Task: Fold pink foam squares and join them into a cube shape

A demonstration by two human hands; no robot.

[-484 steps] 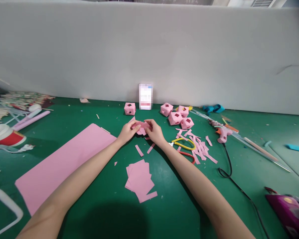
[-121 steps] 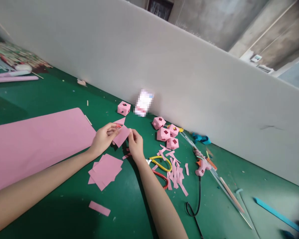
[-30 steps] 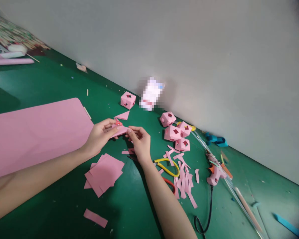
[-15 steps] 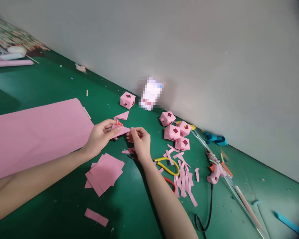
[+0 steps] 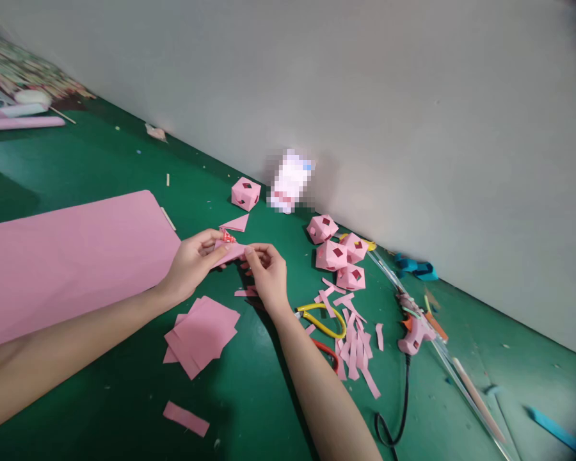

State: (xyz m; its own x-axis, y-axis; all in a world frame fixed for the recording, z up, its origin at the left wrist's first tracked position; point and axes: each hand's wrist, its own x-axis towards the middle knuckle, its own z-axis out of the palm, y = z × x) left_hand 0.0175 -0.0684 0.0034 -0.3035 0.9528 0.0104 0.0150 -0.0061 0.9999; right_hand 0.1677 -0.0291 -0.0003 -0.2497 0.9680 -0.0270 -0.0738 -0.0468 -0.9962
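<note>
A folded piece of pink paper (image 5: 231, 253) is held between my two hands above the green table. My left hand (image 5: 194, 259) pinches its left part, thumb on top; a small red-and-white patterned bit (image 5: 228, 237) shows by those fingers. My right hand (image 5: 269, 269) pinches the right end of the paper between thumb and forefinger. Just beyond lies a folded pink triangle (image 5: 236, 223). A stack of pink paper squares (image 5: 202, 334) rests nearer me. Scissors with a yellow handle loop (image 5: 324, 323) and a red one (image 5: 330, 353) lie partly under my right forearm.
Pink paper balls with cut-out holes (image 5: 332, 255) sit right, another ball (image 5: 246, 193) at the back. Paper strips (image 5: 358, 346) are scattered beside a pink glue gun (image 5: 415, 334) with a black cord. A large pink sheet (image 5: 77, 269) covers the left. A blurred bright screen (image 5: 292, 181) leans on the wall.
My right hand has slid slightly left along the folded paper, its fingertips now closer to my left thumb. The left hand has stayed almost in place.
</note>
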